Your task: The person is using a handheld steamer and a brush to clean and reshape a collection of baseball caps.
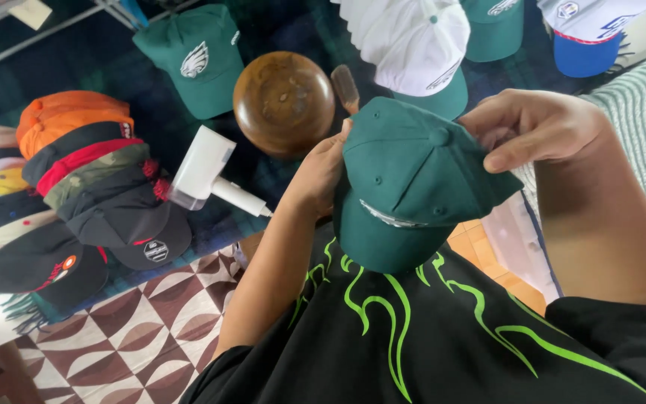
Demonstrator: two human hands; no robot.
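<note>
A dark plaid cloth covers the floor, with stacked caps far left of the wooden bowl. Just right of the bowl, the left hand and right hand pinch a green cap by its edges.

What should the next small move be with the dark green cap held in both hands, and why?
Probably turn the dark green cap so its front faces up. The left hand grips its left edge and the right hand pinches the crown near the top button, with the brim pointing down toward the black shirt, so only a sliver of the front emblem shows.
</note>
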